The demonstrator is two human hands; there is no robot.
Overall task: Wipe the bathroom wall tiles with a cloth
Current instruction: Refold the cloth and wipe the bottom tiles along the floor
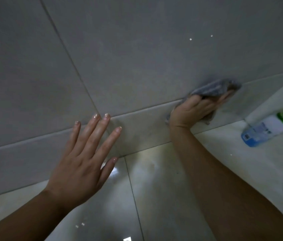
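1. Left hand (83, 164) flat, fingers spread, against wall tiles (119, 58); right hand (196, 108) pressing grey cloth (215, 89) low on wall.
2. Mid-wipe, seemingly; next stroke needs steady pressure.

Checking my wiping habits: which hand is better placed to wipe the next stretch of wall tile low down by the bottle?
Right. The right hand already presses the grey cloth against the wall tiles near the bottle. The left hand, farther away, has spread fingers and holds nothing.
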